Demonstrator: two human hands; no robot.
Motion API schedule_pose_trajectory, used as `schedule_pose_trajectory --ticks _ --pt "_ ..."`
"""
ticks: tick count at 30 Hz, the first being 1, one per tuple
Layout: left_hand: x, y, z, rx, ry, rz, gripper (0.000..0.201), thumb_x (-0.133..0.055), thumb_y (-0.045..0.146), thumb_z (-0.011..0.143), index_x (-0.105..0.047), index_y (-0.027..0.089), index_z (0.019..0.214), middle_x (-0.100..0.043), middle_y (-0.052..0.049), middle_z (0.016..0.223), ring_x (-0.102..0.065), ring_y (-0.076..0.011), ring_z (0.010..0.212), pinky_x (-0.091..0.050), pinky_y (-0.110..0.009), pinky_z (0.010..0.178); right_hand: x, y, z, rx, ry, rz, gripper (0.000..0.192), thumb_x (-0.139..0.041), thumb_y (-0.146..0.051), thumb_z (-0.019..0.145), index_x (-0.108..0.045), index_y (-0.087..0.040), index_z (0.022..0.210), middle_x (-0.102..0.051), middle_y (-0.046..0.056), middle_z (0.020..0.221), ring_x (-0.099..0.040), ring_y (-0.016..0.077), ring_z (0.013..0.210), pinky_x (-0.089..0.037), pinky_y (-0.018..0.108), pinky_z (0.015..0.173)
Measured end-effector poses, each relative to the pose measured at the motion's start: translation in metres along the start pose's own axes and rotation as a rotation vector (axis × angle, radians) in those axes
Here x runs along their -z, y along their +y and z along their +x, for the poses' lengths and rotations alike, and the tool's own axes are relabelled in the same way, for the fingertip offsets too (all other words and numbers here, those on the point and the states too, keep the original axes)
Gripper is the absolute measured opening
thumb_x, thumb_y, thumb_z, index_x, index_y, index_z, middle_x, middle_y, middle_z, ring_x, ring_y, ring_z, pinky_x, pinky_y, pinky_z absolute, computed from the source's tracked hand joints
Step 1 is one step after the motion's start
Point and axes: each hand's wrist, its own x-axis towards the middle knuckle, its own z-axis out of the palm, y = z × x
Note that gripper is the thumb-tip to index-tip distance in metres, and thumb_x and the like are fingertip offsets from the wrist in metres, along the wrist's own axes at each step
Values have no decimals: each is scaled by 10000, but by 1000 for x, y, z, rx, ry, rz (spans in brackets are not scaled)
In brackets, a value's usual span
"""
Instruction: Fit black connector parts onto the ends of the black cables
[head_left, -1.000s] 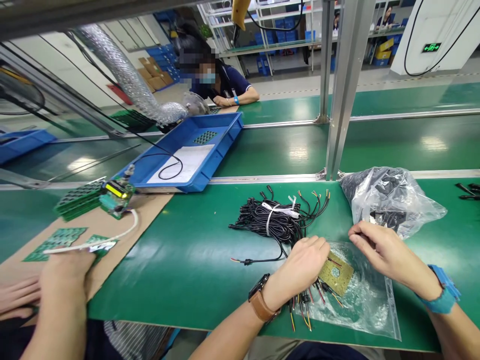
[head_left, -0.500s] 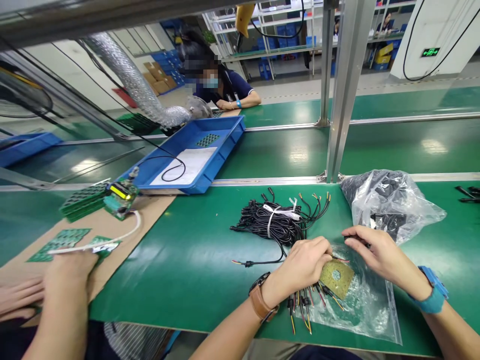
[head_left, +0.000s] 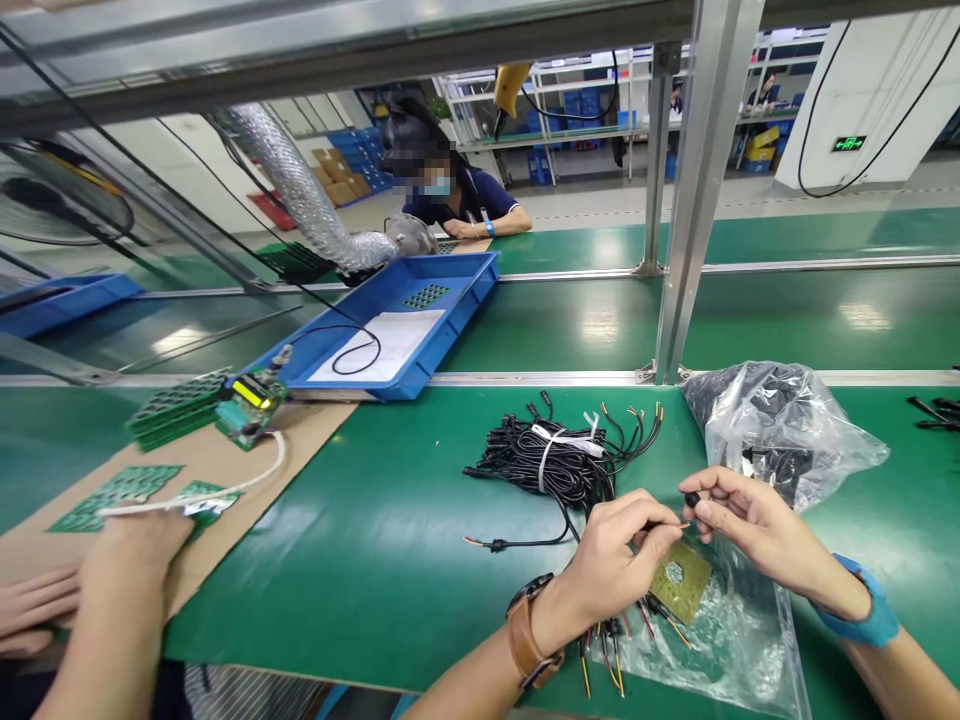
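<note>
My left hand (head_left: 626,550) is closed in a pinch on a black cable's end, whose thin coloured wire tips poke out past the fingertips. Facing it, my right hand (head_left: 742,520) pinches a small black round part (head_left: 691,498) between thumb and fingers. The wire tips and the black part are close together; whether they touch I cannot tell. Behind my left hand lies a tied bundle of black cables (head_left: 551,455). Below the hands, a yellowish square plate with a hole (head_left: 681,583) rests on a clear plastic bag (head_left: 739,640). Several cable ends with bare coloured wires (head_left: 604,655) stick out under my left wrist.
A clear bag of black parts (head_left: 787,420) sits behind my right hand. A metal post (head_left: 694,200) rises at the bench's back edge. To the left are a blue tray (head_left: 409,385), circuit boards (head_left: 112,497) on cardboard and a co-worker's hands (head_left: 135,550). Another person sits opposite.
My hands have come closer together. My right hand has turned, bringing the small black part into view near the wire tips held in my left. The camera view has tilted slightly upward.
</note>
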Motion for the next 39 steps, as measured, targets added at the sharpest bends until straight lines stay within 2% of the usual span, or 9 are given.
schedule_pose_trajectory --ticks 4,12,22,28,32,35,39 --pt "-3 -2 0 44 105 59 153 -587 186 948 -666 154 821 -632 -15 698 -497 -85 541 -372 -208 511 -3 -1 0 -9 -38 14 409 -620 -547 953 -640 -175 1122 -685 38 875 -628 155 723 -541 309 717" --pt "-3 -1 1 -1 101 102 131 -594 140 931 -659 153 818 -644 -13 700 -531 -88 563 -383 -205 527 -5 0 -1 -20 -51 -48 379 -615 -516 967 -637 -171 1121 -636 16 824 -599 161 731 -512 302 709" --pt "-5 -6 0 1 71 112 132 -598 136 928 -641 157 805 -621 -5 695 -530 -93 587 -380 -211 556 -6 1 -3 33 -54 -105 288 -595 -457 990 -658 -197 1096 -672 21 851 -619 165 739 -522 287 692" --pt "-6 -11 -2 63 28 105 154 -580 152 941 -627 163 795 -598 -4 700 -528 -105 625 -382 -221 584 -8 0 -3 221 16 -367 188 -550 -355 1024 -683 -230 1069 -727 41 985 -673 187 879 -519 302 799" --pt "-2 -11 -1 101 -72 50 41 -596 183 930 -627 164 948 -628 -32 841 -560 -125 700 -422 -226 614 -8 -1 -2 262 18 -439 174 -512 -310 1035 -660 -233 1086 -725 34 978 -678 179 861 -515 299 789" --pt "3 -13 1 131 -129 25 174 -595 153 889 -572 161 1061 -622 -46 914 -575 -142 749 -460 -240 652 -4 0 -1 250 52 -481 155 -514 -301 1026 -639 -226 1080 -715 29 934 -665 182 816 -509 302 747" --pt "4 -21 2 118 -61 86 54 -558 137 924 -550 177 889 -611 -29 836 -580 -149 753 -460 -258 695 -5 2 -2 251 56 -517 139 -520 -307 1023 -624 -224 1063 -694 20 880 -651 180 770 -496 297 702"
